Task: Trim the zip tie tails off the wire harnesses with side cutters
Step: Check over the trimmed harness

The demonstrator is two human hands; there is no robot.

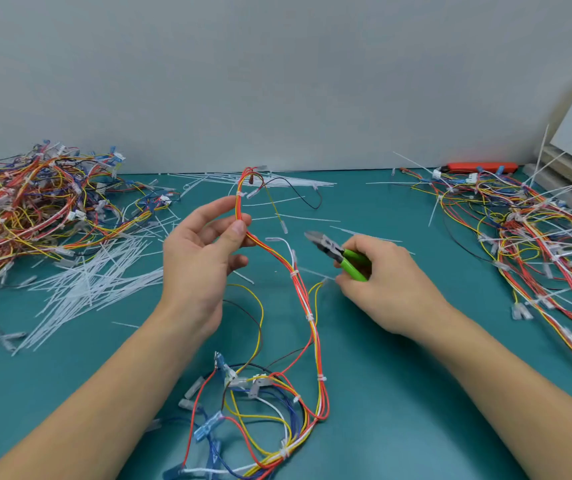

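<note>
Left hand pinches harness; right hand grips cutters

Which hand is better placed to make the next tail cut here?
Right. The right hand already grips the green side cutters, nose toward the harness. The left hand pinches the harness's wires, steadying them.

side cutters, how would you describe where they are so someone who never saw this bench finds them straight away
Start at the green mat and go just right of its middle, between the two big heaps of wires. There the right hand grips the side cutters, nose pointing toward the harness that the left hand holds up. Their bright green handles set them apart.
</note>
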